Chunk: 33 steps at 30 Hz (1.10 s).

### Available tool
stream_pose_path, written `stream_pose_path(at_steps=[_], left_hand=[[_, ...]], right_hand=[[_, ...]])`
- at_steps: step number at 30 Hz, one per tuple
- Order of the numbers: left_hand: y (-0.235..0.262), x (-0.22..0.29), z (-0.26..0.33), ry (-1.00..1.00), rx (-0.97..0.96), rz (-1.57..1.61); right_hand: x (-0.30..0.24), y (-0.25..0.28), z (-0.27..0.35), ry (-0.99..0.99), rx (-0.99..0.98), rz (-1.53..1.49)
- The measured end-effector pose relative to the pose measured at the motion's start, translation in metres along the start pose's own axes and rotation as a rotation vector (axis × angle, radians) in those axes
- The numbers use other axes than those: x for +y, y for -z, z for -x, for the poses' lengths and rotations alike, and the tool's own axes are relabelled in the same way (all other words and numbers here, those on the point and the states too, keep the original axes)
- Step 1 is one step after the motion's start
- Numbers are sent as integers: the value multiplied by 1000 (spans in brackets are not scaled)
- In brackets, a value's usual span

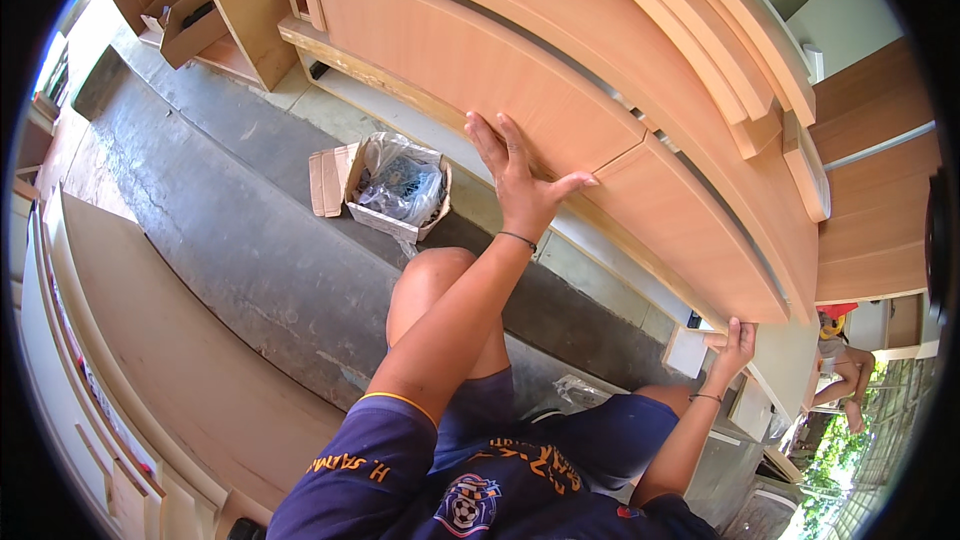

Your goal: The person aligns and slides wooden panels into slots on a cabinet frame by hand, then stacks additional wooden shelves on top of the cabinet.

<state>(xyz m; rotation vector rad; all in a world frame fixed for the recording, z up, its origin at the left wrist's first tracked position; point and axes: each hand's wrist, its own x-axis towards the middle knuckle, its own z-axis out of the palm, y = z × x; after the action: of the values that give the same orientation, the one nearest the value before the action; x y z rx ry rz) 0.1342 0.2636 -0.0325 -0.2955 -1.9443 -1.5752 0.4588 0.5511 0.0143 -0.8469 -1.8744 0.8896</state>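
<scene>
A light wood-coloured cabinet stands before me, with two long front panels side by side: a left panel (pixel 440 45) and a right panel (pixel 690 225). A narrow seam parts them, and dark slots run along their upper edges. My left hand (pixel 525 175) lies against the fronts near the seam, its fingers and thumb spread. At the lower outer corner of the right panel, my right hand (pixel 735 342) is closed round the edge, fingertips on the wood. What its hidden fingers touch underneath cannot be seen.
An open cardboard box (pixel 398 185) with clear plastic bags sits on the dark floor by my knee. Long boards (pixel 170 340) lean at the left. An open wooden cabinet (pixel 240 10) stands at the far left. Another person's legs (pixel 850 380) show at the far right.
</scene>
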Motion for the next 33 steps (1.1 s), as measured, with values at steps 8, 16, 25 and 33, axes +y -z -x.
stream_pose_path(at_steps=[8,16,25,33], left_hand=[[0,-5,-2,33,26,36],[5,0,2,97,26,32],[9,6,2,155,-36,27],[20,5,-10,143,-50,77]], right_hand=[[-1,5,-1,-49,-75,63],[11,19,-15,-48,-166,119],[-35,6,0,-89,-238,60],[-20,20,-16,-181,-275,24]])
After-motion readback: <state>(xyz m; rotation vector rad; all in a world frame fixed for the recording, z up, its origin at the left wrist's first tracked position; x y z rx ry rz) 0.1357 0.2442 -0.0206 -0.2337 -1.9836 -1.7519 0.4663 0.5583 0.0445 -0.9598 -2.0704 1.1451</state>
